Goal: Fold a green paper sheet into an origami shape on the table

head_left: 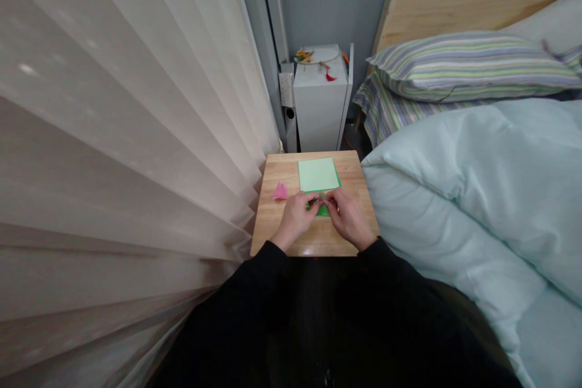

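Note:
Both hands meet over a small piece of green folded paper (pixel 323 210) above the wooden table. My left hand (pixel 297 213) pinches it from the left, and my right hand (pixel 347 213) grips it from the right, fingertips close together. The fingers cover much of the paper, so its exact shape is hidden. Just beyond the hands lies a stack of square paper sheets (pixel 318 174), pale green on top with a darker green edge showing at the right. To the left of my left hand sits a pink folded paper piece (pixel 280 191).
The small wooden table (pixel 264 236) stands between a pleated curtain (pixel 182 133) and a bed with a pale blue quilt (pixel 454 194). Behind it, a white cabinet (pixel 318 112) carries a plate and a red tassel (pixel 330 77). A striped pillow (pixel 473 66) lies on the bed.

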Demonstrator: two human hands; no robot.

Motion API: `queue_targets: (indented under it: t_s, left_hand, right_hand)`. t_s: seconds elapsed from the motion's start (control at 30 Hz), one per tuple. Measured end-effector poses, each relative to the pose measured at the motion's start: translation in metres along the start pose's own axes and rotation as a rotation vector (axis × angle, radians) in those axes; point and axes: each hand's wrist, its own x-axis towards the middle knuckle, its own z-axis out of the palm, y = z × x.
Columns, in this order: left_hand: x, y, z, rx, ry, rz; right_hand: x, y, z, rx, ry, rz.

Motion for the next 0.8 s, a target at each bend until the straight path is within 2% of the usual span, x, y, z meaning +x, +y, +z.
queue_targets:
  t_s: [0.17,0.33,0.53,0.8]
  left_hand:
    - [-0.0014,0.0018,-0.0007,0.107,0.048,-0.005]
    - [-0.0024,0.0012,0.0001,0.15,0.068,0.019]
    - [-0.0017,0.0004,0.0001,0.108,0.022,0.011]
    - [-0.0019,-0.0021,-0.0026,0.069,-0.028,0.033]
  right_hand:
    - [0.0009,-0.0002,-0.0016,-0.015,0.027,0.027]
    - [0.0008,-0.0018,-0.004,-0.038,0.004,-0.007]
    - [0.0007,-0.0046,-0.0059,-0.095,-0.017,-0.018]
    - [0.0038,0.0015,-0.0082,-0.014,-0.022,-0.026]
